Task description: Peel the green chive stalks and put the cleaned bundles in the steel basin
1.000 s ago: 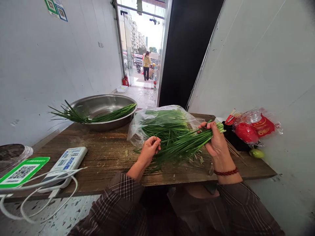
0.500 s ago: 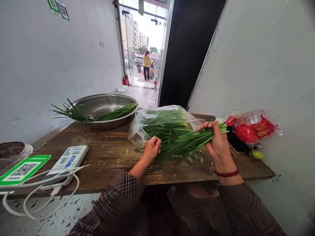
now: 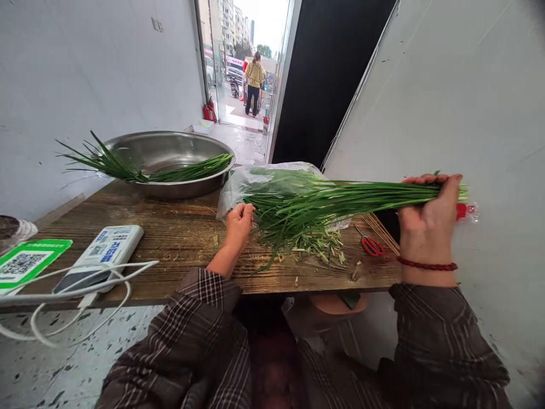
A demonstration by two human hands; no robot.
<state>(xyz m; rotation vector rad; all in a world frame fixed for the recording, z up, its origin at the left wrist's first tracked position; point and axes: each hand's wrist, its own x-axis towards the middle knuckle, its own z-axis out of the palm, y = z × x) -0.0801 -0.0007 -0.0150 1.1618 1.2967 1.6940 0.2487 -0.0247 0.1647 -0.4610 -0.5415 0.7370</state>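
A long bundle of green chives lies across my right hand, gripped near its pale stem ends, its leaves trailing left. My left hand is closed by the left edge of a clear plastic bag with more chives inside; whatever its fingertips pinch is too small to make out. Cut stem scraps lie on the wooden table below the bundle. At the back left, a wide metal basin holds other chives, their leaf tips sticking out over its left rim.
Red-handled scissors and thin sticks lie below my right wrist's left side. A white device with cables and a green code card are at the left. A person stands outside the doorway.
My right hand has moved right with the chives, which now stretch out nearly level. The scissors and more scraps have come into view. My left hand is slightly farther left, and the view has shifted.
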